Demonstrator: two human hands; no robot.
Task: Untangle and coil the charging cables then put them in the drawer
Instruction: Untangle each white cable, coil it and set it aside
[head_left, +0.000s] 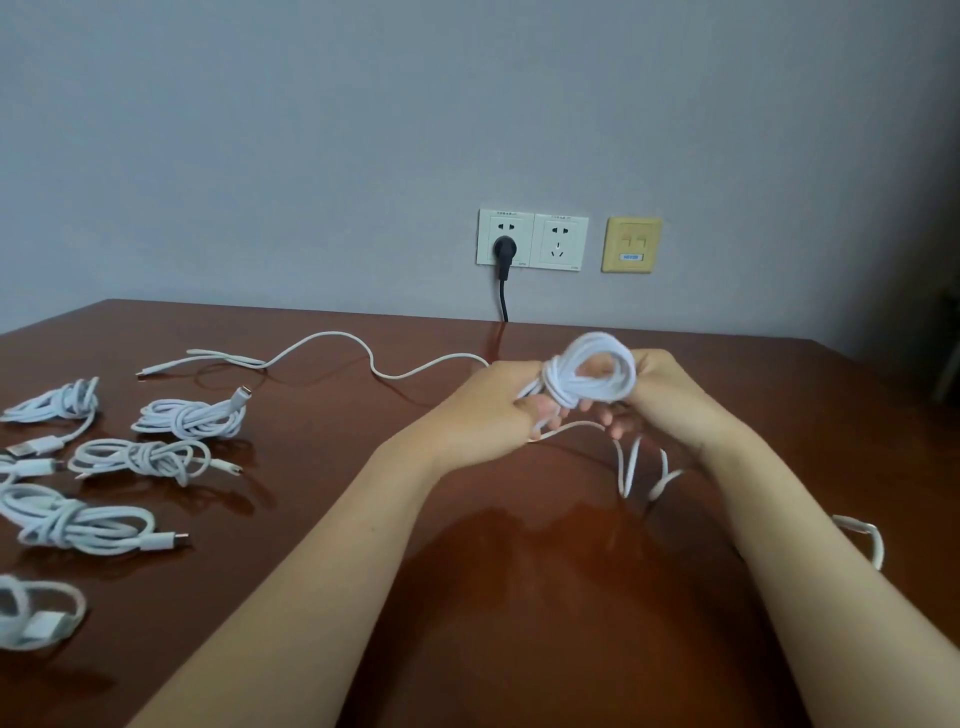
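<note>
Left on the table (322, 400), coiled cables (189, 417)

Soft, slightly dim light, and the glossy reddish-brown wooden tabletop (322, 519) throws back pale glare. The white charging cable (563, 382) between left hand (493, 402) and right hand (670, 395) blurs slightly; frame edges bow.

This looks like an office or study room. A glossy brown wooden desk (467, 597) stands against a plain grey wall (363, 130). Just above the desk's far edge the wall carries two white power sockets (560, 242), one with a black plug (504, 250) in it, and beside them a yellowed data port plate (631, 244).
</note>
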